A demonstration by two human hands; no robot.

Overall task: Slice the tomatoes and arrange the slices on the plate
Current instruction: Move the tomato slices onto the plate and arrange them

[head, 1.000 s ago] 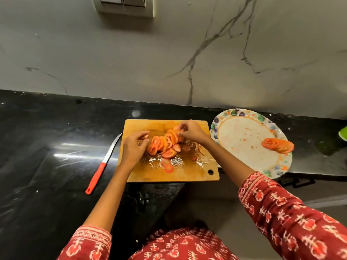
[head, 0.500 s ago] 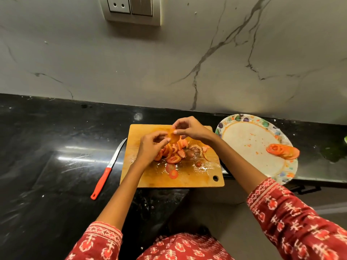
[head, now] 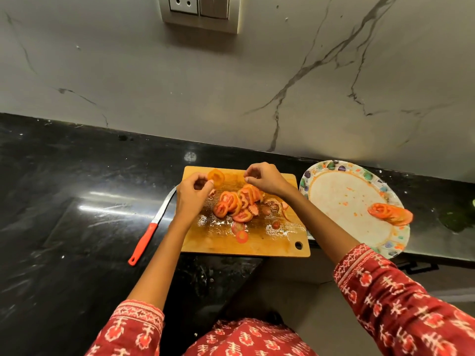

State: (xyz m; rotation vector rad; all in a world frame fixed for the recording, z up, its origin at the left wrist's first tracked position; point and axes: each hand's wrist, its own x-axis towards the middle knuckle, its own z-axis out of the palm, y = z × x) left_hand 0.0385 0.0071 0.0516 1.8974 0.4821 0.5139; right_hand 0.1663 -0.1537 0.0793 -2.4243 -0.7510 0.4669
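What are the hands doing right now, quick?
Left hand: pinching a tomato slice over the board.
Right hand: fingers curled; whether it holds anything cannot be told.
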